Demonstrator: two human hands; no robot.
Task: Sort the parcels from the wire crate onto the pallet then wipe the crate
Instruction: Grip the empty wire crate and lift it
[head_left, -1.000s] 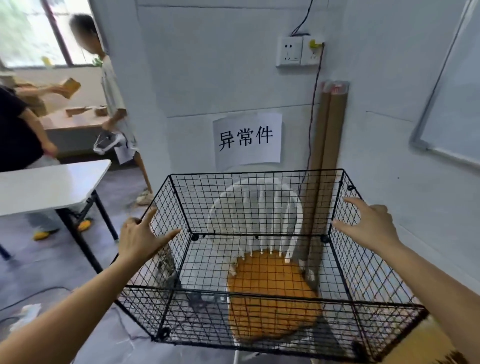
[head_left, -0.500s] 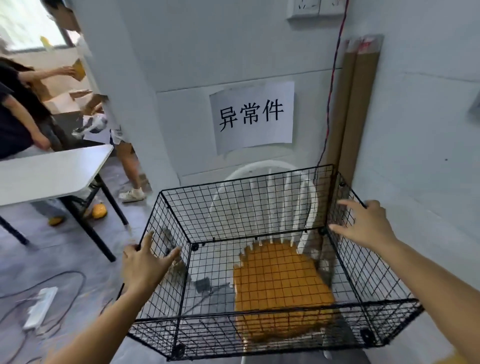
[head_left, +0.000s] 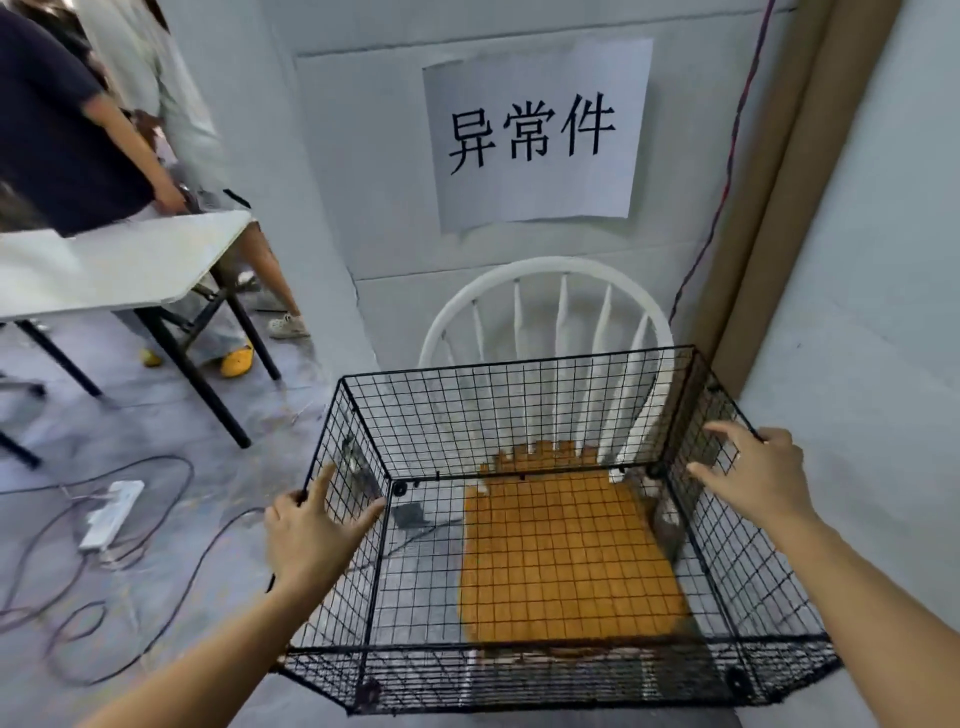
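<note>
A black wire crate (head_left: 519, 365) sits on a white chair (head_left: 545, 267) with an orange seat (head_left: 561, 561) that shows through the mesh floor. I see no parcel inside it. My left hand (head_left: 306, 535) is at the top edge of the crate's left panel, fingers spread, with the thumb on the inner side and the index finger along the rim. My right hand (head_left: 753, 478) is at the right panel's top edge, fingers stretched over the rim. Neither hand's fingers are curled around the wire. No pallet or cloth is in view.
A white folding table (head_left: 114, 270) stands at the left with two people (head_left: 62, 130) behind it. A power strip (head_left: 109, 514) and loose cables lie on the floor. Cardboard tubes (head_left: 779, 208) lean in the corner at the right. A paper sign (head_left: 535, 130) hangs on the wall.
My view has dropped and come nearer to the crate. Both hands have moved down and inward from the air beside the crate to its left and right top edges.
</note>
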